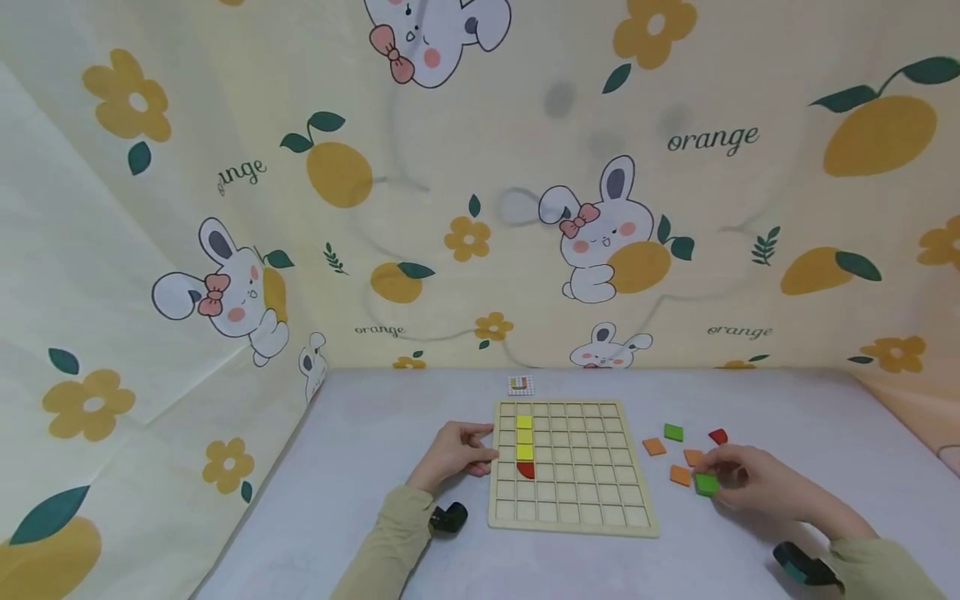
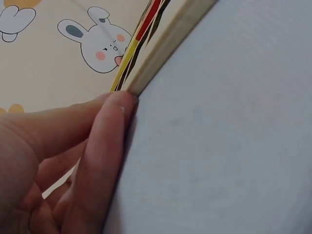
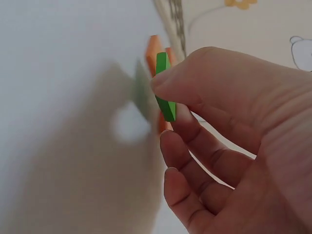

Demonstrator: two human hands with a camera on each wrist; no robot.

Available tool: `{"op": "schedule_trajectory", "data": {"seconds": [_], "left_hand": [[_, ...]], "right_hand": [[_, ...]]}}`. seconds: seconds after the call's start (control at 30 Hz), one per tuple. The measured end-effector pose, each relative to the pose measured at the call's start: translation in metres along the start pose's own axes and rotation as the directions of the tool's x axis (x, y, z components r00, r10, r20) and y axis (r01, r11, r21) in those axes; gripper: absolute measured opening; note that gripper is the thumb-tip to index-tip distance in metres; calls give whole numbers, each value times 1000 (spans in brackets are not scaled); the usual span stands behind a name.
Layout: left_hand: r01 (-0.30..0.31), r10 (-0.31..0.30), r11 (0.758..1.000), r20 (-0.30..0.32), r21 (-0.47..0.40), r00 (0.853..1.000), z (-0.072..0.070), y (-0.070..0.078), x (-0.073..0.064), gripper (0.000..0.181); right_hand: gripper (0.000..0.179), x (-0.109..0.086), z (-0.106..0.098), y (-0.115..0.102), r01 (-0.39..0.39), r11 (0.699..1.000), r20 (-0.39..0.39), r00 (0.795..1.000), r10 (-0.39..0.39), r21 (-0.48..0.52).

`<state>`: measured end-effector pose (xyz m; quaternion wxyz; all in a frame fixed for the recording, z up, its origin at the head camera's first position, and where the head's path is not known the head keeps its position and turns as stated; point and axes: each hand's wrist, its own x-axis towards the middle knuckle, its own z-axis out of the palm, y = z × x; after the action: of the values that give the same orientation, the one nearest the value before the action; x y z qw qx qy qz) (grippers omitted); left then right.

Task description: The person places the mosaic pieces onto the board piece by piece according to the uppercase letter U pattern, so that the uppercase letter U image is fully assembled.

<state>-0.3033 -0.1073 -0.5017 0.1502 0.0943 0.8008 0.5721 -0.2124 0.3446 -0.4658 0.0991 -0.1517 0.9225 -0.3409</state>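
My left hand touches the left edge of a wooden grid board, its fingertips spread along the rim. In the left wrist view, the fingers meet the board's side. Three yellow squares form a column in the grid, with a red rounded piece directly below them. To the right of the board, my right hand pinches a green square tile between thumb and fingers. The right wrist view shows this tile tilted on edge, with orange tiles behind it.
Loose orange tiles, another green tile and a red piece lie around the right hand. Behind the board is a small pattern card. A printed curtain borders the white table at the back.
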Motion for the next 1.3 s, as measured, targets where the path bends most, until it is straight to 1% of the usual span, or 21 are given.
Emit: {"op": "schedule_trajectory", "data": {"seconds": [0.1,0.2,0.23,0.4,0.63,0.7,0.8,0.87,0.93,1.07,1.3], "left_hand": [[0,0,1000,3,-1,1000,0,1,-1,52],[10,-10,1000,6,-4,1000,0,2,-1,52],[13,-13,1000,5,-4,1000,0,2,-1,52],[18,-18,1000,3,-5,1000,0,2,-1,52],[21,-21,1000,-5,-4,1000,1,1,1,52],[21,-21,1000,-5,-4,1000,1,1,1,52],[19,-19,1000,-5,-4,1000,1,1,1,52],[18,-18,1000,-5,-1,1000,1,1,1,52],[18,-18,1000,-6,2,1000,1,1,1,52],[18,-18,1000,-7,2,1000,0,1,0,52],[21,-21,1000,-13,-2,1000,0,0,1,52]], "right_hand": [[32,6,-1,-7,53,999,-15,999,-53,1],[30,14,-2,-18,122,993,-19,992,-122,-9],[29,18,-2,-22,149,989,-20,989,-149,-18],[28,37,3,-45,239,971,-25,971,-239,-17],[27,67,24,-75,248,967,27,968,-249,56],[26,75,33,-79,251,965,40,966,-254,74],[25,88,48,-83,263,962,51,962,-267,75],[25,96,58,-85,279,957,59,957,-284,81],[26,103,67,-86,308,948,65,947,-314,83],[24,112,82,-90,329,939,85,937,-338,102],[23,119,97,-104,303,941,103,942,-319,150]]}}
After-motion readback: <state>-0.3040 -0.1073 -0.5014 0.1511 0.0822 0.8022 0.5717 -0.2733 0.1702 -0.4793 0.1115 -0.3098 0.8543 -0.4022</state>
